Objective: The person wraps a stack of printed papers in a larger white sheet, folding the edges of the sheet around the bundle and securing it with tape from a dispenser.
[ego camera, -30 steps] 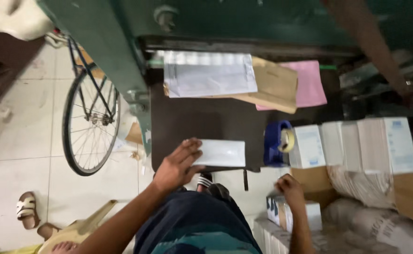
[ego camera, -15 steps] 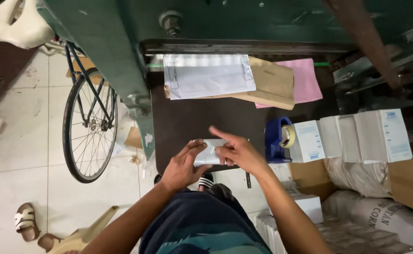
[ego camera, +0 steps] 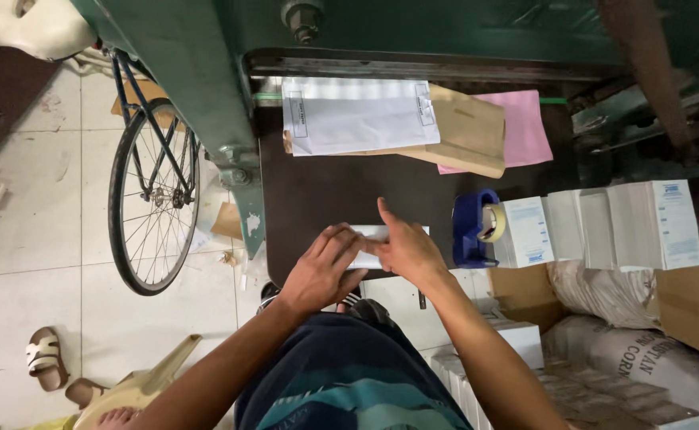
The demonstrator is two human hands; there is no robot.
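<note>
Under my grip lies a dark brown tabletop (ego camera: 317, 199), its far edge running beneath a big green machine frame (ego camera: 190, 64). To the left of my grip, past the green leg, the floor (ego camera: 39, 223) is pale tile, worn and stained, with a bicycle wheel (ego camera: 152, 199) standing on it close to the leg. Further left and nearer to me a light sandal (ego camera: 46, 358) lies on the tiles. Right of my grip, beyond the table edge, cardboard boxes (ego camera: 696, 306) and filled woven sacks (ego camera: 636, 358) are crowded together. The light is soft and even, brightest on the tiles.
</note>
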